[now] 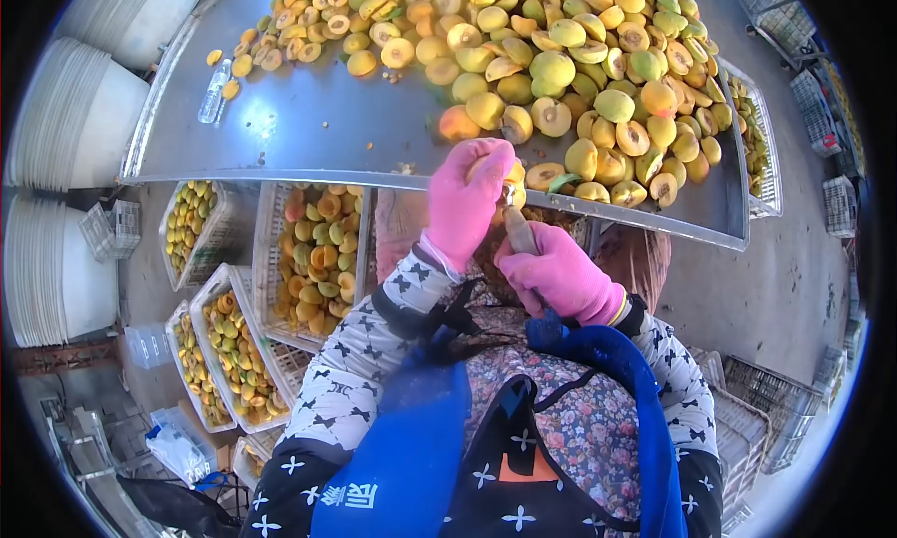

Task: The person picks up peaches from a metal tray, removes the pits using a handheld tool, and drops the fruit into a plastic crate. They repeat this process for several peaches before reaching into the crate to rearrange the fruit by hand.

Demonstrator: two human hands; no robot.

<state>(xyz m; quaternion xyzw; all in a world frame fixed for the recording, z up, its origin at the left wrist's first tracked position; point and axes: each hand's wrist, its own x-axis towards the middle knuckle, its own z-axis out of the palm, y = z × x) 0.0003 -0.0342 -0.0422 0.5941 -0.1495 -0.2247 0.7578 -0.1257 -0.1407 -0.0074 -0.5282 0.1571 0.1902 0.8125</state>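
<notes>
My left hand (465, 206), in a pink glove, is closed around a yellow peach half (515, 176) at the near edge of the metal table. My right hand (568, 275), also pink-gloved, grips the handle of a pitting tool (519, 232). The tool's metal end points up at the peach half, right against it in this view; its tip is partly hidden by the fruit and fingers. Just beyond my hands lies a large heap of halved and whole peaches (551, 71), many with the pit cavity facing up. A green leaf (562, 182) rests among the nearest halves.
The metal table (308, 146) has a raised rim. A plastic bottle (216, 92) lies on its left. Crates of peach halves (318, 248) stand below left, another crate (768, 150) at the right end. White stacked tubs (75, 118) line the left; more crates (771, 398) stand lower right.
</notes>
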